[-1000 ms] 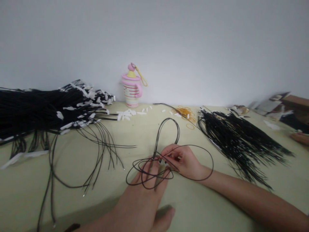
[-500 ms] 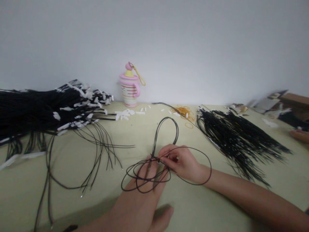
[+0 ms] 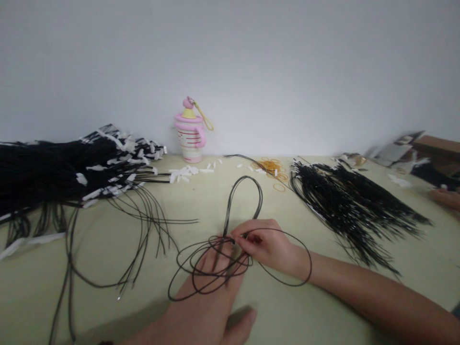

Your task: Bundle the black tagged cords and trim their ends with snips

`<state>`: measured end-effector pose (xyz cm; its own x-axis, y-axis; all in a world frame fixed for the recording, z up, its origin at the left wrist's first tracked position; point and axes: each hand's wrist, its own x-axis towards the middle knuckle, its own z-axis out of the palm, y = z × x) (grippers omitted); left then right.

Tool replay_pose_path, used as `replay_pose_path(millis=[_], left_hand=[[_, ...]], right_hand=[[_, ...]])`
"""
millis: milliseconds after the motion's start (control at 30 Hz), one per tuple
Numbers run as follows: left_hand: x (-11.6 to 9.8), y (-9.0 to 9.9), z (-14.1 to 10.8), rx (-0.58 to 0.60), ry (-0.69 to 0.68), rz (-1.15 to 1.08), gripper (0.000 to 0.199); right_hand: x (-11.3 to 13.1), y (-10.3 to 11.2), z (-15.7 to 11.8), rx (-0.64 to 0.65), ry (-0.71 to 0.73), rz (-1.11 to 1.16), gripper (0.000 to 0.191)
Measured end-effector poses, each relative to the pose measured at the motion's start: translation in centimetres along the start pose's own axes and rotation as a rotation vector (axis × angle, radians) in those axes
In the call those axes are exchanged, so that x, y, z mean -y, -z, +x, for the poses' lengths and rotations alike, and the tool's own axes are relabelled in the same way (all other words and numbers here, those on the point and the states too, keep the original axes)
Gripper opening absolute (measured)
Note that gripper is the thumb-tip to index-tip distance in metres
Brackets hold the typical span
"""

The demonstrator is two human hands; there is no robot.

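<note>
A thin black cable (image 3: 259, 191) is wound into several loops, with a tall narrow loop pointing away from me. My right hand (image 3: 264, 242) pinches this cable where its strands cross, thumb against fingers. One wide loop swings out over the right wrist. My left hand (image 3: 215, 282) lies palm down, fingers stretched forward beneath the looser loops and thumb apart. Its fingertips meet the crossing beside the right fingers, partly covered by strands.
A big heap of black cables (image 3: 43, 167) with white tags lies left, loose strands trailing forward. Behind are a pink-lidded cup (image 3: 189, 139), white bits (image 3: 183, 173) and yellow rubber bands (image 3: 269, 166). More black cables (image 3: 334, 206) lie right. Another person's hand (image 3: 445, 197) shows at the right edge.
The loose loops over my left hand have spread wider to the left and toward me. My right hand keeps its pinch at the crossing. The view has shifted slightly.
</note>
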<state>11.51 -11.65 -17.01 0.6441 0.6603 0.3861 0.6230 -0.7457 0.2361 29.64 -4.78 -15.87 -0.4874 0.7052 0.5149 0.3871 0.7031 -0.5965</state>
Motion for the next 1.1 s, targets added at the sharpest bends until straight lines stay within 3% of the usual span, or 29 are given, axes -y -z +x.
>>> replay_pose_path(millis=[300, 733, 1100], left_hand=[[-0.2, -1.0, 0.1, 0.037, 0.059, 0.035, 0.038], [0.1, -0.4, 0.2, 0.074, 0.044, 0.063, 0.036], [-0.1, 0.1, -0.3, 0.05, 0.022, 0.145, 0.064]], right_hand=[[0.0, 0.1, -0.2, -0.007, -0.039, -0.036, 0.015], [-0.1, 0.0, -0.4, -0.043, 0.039, -0.089, 0.015], [0.0, 0.1, -0.2, -0.037, 0.01, -0.064, 0.016]])
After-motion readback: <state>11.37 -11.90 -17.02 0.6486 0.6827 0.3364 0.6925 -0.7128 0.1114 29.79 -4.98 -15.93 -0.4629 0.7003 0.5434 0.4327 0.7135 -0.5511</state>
